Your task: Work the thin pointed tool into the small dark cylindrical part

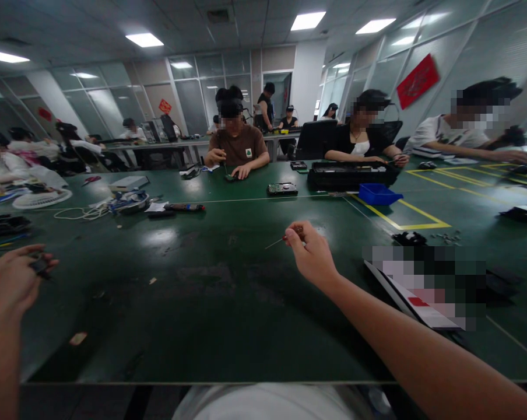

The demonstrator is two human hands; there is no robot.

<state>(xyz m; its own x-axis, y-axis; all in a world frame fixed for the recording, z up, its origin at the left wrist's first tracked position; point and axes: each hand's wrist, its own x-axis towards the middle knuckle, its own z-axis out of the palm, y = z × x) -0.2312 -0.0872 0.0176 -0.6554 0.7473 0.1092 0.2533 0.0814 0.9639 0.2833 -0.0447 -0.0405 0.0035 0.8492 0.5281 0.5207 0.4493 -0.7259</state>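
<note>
White cloth (263, 402) is closest, right at the bottom edge, likely the wearer's shirt, and past it comes the green table (228, 326). Right hand (311, 254) is up over the middle of that, thumb and fingers pinched tight on a thin driver (285, 238). So that's where the driver is: in the air, shaft pointing left and slightly down, touching nothing but the hand. Pinching it by the handle leaves the whole shaft sticking out, which I'd guess is why it's held that way.

Left hand (14, 286) is way over at the left edge, fingers curled around a small dark part (39, 265). Looks clamped on it to me, but it's dim there, so no clue what the part is. Both hands are well apart, so driver and part aren't near each other.

Over on the right a sheet (441, 315) lies slanted, mostly pixelated. Past it sit a black piece (410, 238) and some tiny bits (447, 238), maybe bunched so they don't get lost. Blue bin (375, 194) sits by the yellow tape (425, 224), and its shape would suit loose stuff. Left of it there's a drive (283, 189), probably in reach of the brown-shirted person (239, 143) opposite.
</note>
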